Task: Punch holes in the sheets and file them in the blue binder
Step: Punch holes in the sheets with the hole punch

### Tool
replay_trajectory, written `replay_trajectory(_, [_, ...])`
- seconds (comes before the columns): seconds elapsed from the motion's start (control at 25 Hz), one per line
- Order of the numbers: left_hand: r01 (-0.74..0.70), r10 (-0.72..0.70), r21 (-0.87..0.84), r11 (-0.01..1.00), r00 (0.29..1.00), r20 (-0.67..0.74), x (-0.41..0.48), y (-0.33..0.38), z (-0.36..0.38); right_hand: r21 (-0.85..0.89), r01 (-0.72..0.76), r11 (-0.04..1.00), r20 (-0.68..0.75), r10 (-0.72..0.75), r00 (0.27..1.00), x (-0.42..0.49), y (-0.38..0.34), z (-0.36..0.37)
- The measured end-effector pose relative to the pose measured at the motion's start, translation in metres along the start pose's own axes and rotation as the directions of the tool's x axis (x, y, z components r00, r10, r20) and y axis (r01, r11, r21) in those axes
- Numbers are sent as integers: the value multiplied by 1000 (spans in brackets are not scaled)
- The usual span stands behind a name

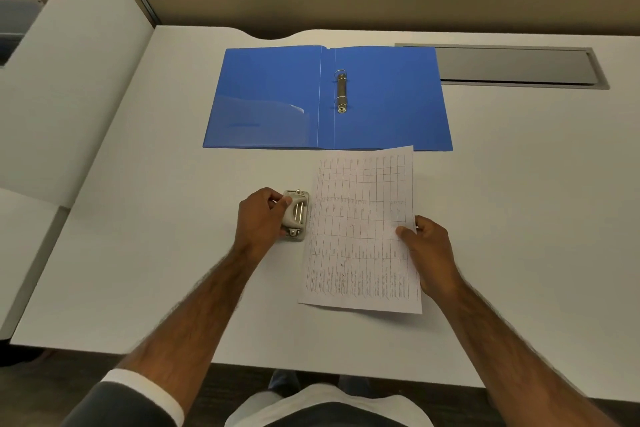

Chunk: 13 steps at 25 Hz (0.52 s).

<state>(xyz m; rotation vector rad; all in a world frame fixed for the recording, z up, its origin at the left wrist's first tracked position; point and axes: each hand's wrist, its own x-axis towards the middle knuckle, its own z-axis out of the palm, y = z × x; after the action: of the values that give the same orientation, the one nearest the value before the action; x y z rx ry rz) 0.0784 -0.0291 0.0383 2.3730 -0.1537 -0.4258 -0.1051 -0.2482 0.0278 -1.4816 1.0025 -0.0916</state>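
While gripped: one sheet (362, 232), one punch (295, 215), one binder (388, 100).

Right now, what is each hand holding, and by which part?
The left hand grips the hole punch at its left side, on the lever. The right hand pinches the sheet at its right edge.

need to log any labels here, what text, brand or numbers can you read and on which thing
Nothing can be read.
White printed sheet with a ruled table: print too small and blurred.
Open blue plastic ring binder: no label visible.
Grey metal hole punch: no legible brand.
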Motion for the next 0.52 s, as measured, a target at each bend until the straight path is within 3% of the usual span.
replay_trajectory(0.36, [21, -19, -79, 997, 999, 25, -1, 0, 0, 105, -38, 994, 21, 36, 999, -2, 4, 2])
replay_trajectory(0.52, [11, -9, -75, 997, 1000, 28, -1, -1, 0, 34, -12, 999, -12, 12, 1000, 0, 3, 3])
